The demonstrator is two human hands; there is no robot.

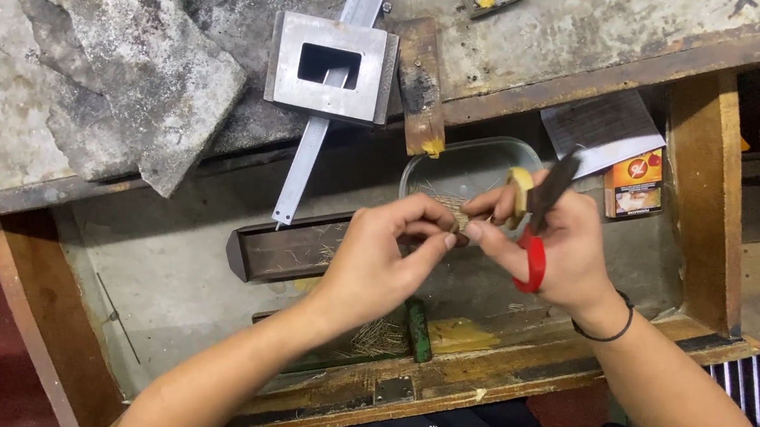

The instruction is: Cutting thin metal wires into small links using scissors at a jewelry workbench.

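From the head camera, I see my left hand (374,265) pinching a small brownish bundle (461,221) at its fingertips, just above the clear tray (462,161). My right hand (560,244) pinches the bundle's other side, with red-handled scissors (536,224) hooked on its fingers.

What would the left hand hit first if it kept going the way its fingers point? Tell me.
The left hand points right, fingertips at a small tan piece; just beyond is the right hand holding scissors. Depth unclear.

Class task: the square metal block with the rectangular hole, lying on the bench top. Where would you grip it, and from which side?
Grip the metal block from above, fingers on its two straight outer side walls: it lies flat, and a caliper passes under it.
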